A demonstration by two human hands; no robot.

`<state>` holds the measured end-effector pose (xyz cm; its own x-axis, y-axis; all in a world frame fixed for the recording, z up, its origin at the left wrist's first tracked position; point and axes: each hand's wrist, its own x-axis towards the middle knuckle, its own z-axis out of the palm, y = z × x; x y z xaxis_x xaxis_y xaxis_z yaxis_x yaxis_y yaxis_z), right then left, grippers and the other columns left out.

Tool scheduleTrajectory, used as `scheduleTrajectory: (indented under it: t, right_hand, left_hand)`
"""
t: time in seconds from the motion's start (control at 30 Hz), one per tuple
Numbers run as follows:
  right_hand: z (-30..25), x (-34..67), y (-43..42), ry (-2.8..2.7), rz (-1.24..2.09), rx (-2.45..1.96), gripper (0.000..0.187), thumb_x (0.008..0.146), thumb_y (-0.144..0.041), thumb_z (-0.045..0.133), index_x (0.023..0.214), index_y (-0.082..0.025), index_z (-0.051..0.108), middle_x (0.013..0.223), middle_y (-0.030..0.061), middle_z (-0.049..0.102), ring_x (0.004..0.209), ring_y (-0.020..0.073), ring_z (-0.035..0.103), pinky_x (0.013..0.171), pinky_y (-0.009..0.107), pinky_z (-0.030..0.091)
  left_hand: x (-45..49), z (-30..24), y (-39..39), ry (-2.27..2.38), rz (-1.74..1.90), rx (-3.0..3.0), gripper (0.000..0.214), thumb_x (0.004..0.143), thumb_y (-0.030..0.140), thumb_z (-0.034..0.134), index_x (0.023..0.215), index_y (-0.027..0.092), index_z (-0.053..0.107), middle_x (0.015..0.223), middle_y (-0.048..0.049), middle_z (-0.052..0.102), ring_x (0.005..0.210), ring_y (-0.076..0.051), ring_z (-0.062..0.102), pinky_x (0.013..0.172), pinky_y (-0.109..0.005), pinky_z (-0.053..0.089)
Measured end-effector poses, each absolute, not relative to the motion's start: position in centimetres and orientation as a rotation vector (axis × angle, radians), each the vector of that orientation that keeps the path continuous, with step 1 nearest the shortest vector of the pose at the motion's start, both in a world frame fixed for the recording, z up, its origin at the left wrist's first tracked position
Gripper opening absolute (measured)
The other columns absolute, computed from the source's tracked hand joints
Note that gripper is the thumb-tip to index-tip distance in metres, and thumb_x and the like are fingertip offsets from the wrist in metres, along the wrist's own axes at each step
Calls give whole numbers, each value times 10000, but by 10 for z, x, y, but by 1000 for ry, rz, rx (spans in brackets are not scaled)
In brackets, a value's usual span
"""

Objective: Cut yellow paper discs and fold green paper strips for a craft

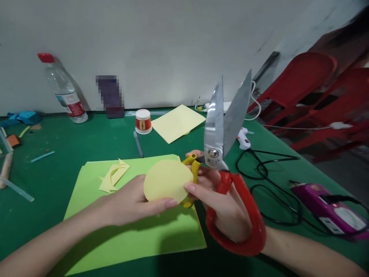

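I have both hands raised over the front part of the bench [95,142], meeting around a pale yellow paper disc [168,179]. The disc is held above the green sheets [129,242], tilted so that its face is toward me. My left forearm reaches in from the front left, and the left hand [131,204] is turned back-outward, its thumb stretched along the disc's lower rim and its fingers mostly out of sight behind. That grip is nearly closed, with only the paper between thumb and fingers.

My right forearm comes from the front right. The right hand [226,209] pinches the disc's right rim, thumb in front, other fingers curled behind. It also carries the big scissors [215,159]: the red handle loops around the hand, the yellow handle sits partly behind the disc, and the blades point up, spread in a V, clear of the paper. I cannot tell exactly how each finger sits in the yellow handle.

On the green sheets, left of the disc, lies a yellow offcut [115,177]. Toward the bench's back edge are a red-and-white cup [143,122] and a yellow sheet [177,123]; a purple device [328,209] lies near the right edge.
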<state>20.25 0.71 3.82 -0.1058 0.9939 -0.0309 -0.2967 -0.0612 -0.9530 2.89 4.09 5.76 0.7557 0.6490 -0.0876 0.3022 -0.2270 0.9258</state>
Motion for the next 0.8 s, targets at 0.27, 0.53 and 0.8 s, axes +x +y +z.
scheduleTrajectory:
  t: [0.27,0.53,0.8]
  right_hand:
    - [41,203,7,-1046,1408,-1014,475,685,-231,642,1113,-271,440,852,1,570,783,162,594,695,281,523]
    - [49,198,4,-1035,1452,-1059,398,639,-256,627,994,-246,447,771,-12,532,662,138,567,613,263,505]
    - [48,200,3,-1526,1661,-1017,197,696,-181,457,890,-213,479,879,27,535,850,167,514,790,316,426]
  left_hand:
    - [35,58,24,903,420,1802,350,870,398,352,640,159,466,558,34,396,495,-75,385,449,-171,334]
    - [26,72,29,845,409,1805,326,867,368,368,682,153,527,562,26,418,472,-73,383,407,-155,362]
    - [14,71,31,860,887,1677,235,847,315,431,656,185,473,504,46,382,431,-69,381,343,-143,311]
